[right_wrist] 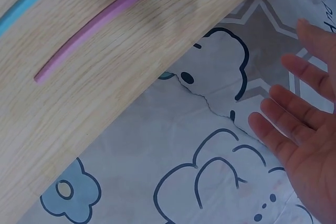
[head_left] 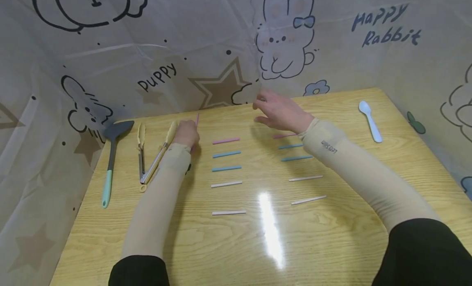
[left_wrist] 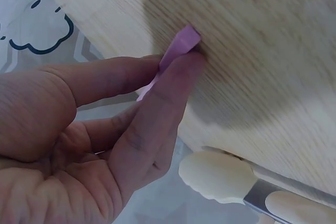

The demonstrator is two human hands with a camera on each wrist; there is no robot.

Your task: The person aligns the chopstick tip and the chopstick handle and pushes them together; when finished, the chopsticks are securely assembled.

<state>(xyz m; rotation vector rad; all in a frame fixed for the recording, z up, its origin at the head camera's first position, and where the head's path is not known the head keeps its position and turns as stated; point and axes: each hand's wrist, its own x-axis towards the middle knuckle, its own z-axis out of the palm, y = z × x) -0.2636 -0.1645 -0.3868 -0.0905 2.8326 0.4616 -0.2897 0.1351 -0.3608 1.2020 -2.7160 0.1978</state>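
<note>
My left hand (head_left: 187,133) is low over the far left of the table, pinching a thin pink stick (left_wrist: 181,43) between thumb and fingers. One end of that stick stands out beyond the fingertips. My right hand (head_left: 282,112) holds nothing and hovers by the far table edge, its fingers loosely spread in the right wrist view. Close to it lies another pink stick (right_wrist: 100,27), partly hidden by the wrist in the head view, with a blue stick (right_wrist: 31,1) beside it. A third pink stick (head_left: 226,141) lies to the right of my left hand.
Two columns of sticks lie mid-table, with blue sticks (head_left: 226,168) and white sticks (head_left: 309,200) below the pink ones. Tongs (head_left: 153,163) with cream tips sit just left of my left arm, beside a spatula (head_left: 112,150). A pale blue spoon (head_left: 370,121) lies far right.
</note>
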